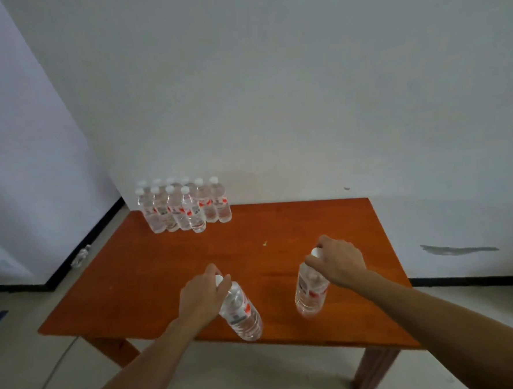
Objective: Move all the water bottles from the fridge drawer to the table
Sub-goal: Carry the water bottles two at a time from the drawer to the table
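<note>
While 10 bottles (184, 209) stand beyond our fingers (212, 269), our left hand (200, 300) and right hand (339, 263) each pinch 1 more bottle by its cap, with the drawer unseen.

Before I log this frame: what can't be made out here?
- Fridge drawer: outside the head view, so remaining bottles unknown.
- Bottle group: back row overlapped by front row; count uncertain.
- Tilted bottle in left hand, second bottle in right hand: contact with table unclear; labels blurred.
- Floor object: too blurred to identify.
</note>
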Available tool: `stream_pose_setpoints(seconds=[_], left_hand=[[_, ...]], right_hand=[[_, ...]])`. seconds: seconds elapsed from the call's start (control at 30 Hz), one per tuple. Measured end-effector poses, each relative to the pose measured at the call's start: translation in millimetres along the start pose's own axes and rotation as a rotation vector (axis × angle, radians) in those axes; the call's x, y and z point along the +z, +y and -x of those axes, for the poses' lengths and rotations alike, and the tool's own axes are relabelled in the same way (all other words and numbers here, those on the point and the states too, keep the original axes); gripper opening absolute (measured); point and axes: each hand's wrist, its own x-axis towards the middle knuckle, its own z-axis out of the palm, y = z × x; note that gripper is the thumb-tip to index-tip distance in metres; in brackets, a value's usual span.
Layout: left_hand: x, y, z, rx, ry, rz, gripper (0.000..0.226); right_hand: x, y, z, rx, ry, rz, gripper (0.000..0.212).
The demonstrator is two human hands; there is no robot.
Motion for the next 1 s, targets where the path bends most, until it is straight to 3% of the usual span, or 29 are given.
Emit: stream_pose_setpoints(seconds=[0.27, 0.5, 1.0], left_hand=[[3, -68, -151, 0.17, -0.104, -0.045, 0.03], [-19, -111, -276, 0.306, -0.105, -0.085, 0.044], [25, -134, -455, 0.341, -0.145, -0.26, 0.044]], right_hand=[[53, -61, -125, 0.127, -0.012, -0.031, 0.04], [69, -114, -219, 0.262, 0.038, -0.25, 0.033], [127, -169, -422, 0.272, -0.046, -0.332, 0.038]])
